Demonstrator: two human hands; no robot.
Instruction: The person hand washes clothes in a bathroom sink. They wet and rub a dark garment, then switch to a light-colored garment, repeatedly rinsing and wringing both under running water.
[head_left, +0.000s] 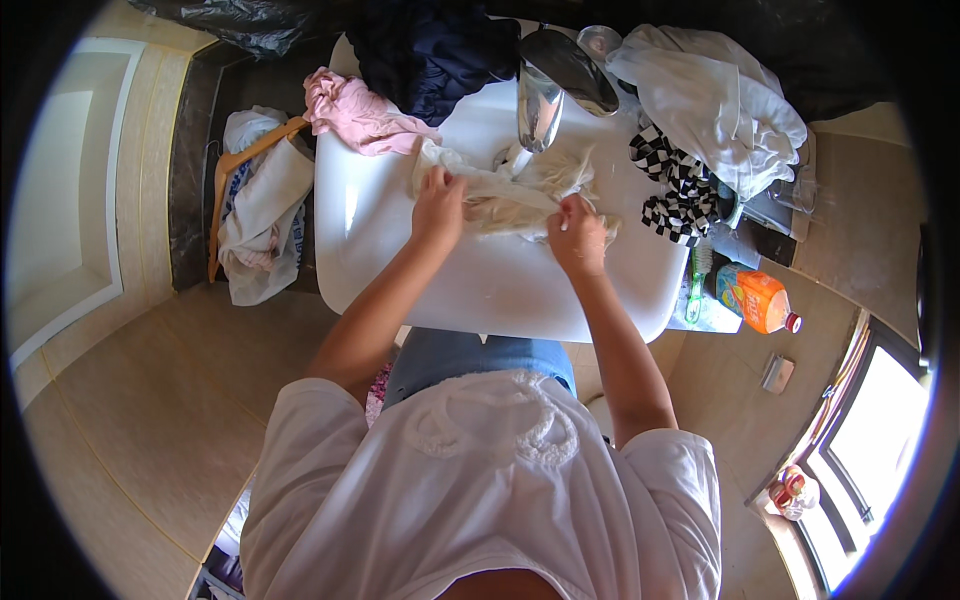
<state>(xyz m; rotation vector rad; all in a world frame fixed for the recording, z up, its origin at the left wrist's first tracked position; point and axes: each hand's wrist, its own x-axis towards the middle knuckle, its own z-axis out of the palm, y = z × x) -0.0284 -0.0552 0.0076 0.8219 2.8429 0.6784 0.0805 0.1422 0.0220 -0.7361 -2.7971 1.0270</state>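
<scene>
The left hand [439,208] and right hand [577,235] pinch a pale cloth [498,187], drawn between them over the white sink [385,285] near the tap [538,110]. A bright window [882,425] stands right, a white-framed recess [65,190] left.

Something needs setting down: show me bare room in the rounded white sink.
Bare: the sink near its front edge, between left forearm and right forearm, and at left, below crumpled pink cloth. Crowded: its middle, where left hand and right hand hold wrinkled cream cloth; far rim, with bunched navy cloth and shiny metal faucet; right rim, with black-and-white checked cloth.
</scene>
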